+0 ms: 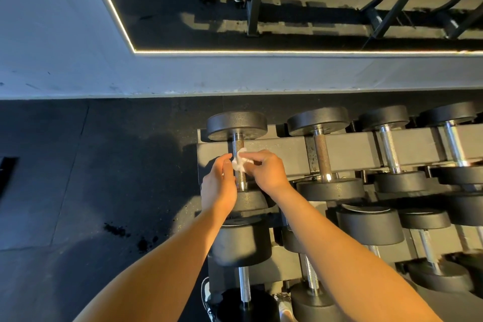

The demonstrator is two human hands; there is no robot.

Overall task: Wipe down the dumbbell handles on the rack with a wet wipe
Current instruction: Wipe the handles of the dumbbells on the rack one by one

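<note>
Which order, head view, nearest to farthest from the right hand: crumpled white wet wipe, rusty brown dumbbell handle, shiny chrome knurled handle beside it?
1. crumpled white wet wipe, pinched in the right hand itself.
2. rusty brown dumbbell handle, next dumbbell rightward.
3. shiny chrome knurled handle, one dumbbell farther right.

White wipe (240, 163), apparently black dumbbells (237, 125)

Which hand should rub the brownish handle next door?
Probably the right hand: it pinches the wet wipe and is nearer the brownish handle. The left hand lies on the far side of the first handle.
</note>
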